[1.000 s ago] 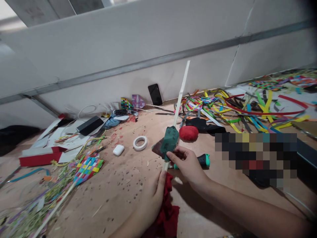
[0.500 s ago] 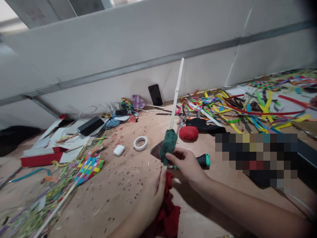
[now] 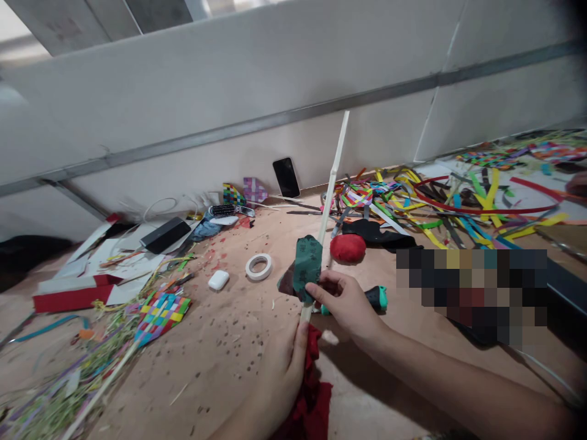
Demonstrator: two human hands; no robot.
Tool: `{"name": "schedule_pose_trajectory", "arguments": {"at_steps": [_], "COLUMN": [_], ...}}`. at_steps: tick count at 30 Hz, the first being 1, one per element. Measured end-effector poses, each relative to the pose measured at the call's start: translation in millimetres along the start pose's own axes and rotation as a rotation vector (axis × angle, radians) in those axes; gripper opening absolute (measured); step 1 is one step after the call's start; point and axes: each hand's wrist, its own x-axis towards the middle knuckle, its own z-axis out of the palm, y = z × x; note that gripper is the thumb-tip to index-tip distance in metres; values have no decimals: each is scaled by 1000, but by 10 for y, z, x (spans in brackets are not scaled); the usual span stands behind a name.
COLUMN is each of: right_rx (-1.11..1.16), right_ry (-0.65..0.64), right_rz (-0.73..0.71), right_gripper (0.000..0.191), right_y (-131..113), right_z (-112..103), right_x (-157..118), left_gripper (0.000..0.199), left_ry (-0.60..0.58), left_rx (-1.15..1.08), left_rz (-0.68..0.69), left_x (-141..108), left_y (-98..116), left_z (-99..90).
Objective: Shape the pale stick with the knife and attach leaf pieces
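A pale, thin stick (image 3: pixel 336 164) with a joint partway along rises tilted from my hands toward the wall. Low on the stick, my left hand (image 3: pixel 293 351) is closed around it. Just above, my right hand (image 3: pixel 342 299) pinches a dark green piece of sandpaper (image 3: pixel 307 263) against the stick, with dark marks on the face toward me. A brownish flap of it sticks out to the left. Crumpled red cloth (image 3: pixel 316 391) lies beneath my hands. Behind my right hand is a black and teal handle (image 3: pixel 378 297).
Around lie a tape roll (image 3: pixel 258 267), a white case (image 3: pixel 219 280), a red round object (image 3: pixel 347 248), a woven colourful fan shape (image 3: pixel 162 315) and many coloured strips (image 3: pixel 490 195). A phone (image 3: pixel 286 178) leans on the wall. Part of another person's hand (image 3: pixel 578 183) shows at right.
The stick's top has tilted slightly to the right. The green sandpaper has turned and shifted a little left, showing more of its marked face. Both hands keep their grip.
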Motion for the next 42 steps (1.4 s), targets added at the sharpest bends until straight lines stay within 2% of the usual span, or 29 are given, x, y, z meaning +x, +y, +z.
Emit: {"name": "schedule_pose_trajectory", "arguments": {"at_steps": [11,17,21,25,29,32,42], "right_rx": [73,72,40,45,35,36,38], "right_ry": [137,129,135,146,99,91,151], "right_rz": [-13,20,-32,-54,-17,-14,-86], "right_gripper": [38,39,37,37,39,39,42], "right_y": [149,92,65,74,19,-38,-23], "right_z": [95,90,85,69,31,36,85], "right_x": [-40,-40,-51,-37,-6,-5,-32], "left_gripper": [43,42,40,46,45,44,37], "left_ry": [37,33,61,14,32,28,84], "left_rx": [5,42,70,-9,-54,8,97], "left_rz": [48,33,49,32,-13,37,142], "left_x": [10,37,25,52,97,108,147], "left_y": [129,123,128,100,30,24,294], "left_z": [28,22,21,20,13,30,100]}}
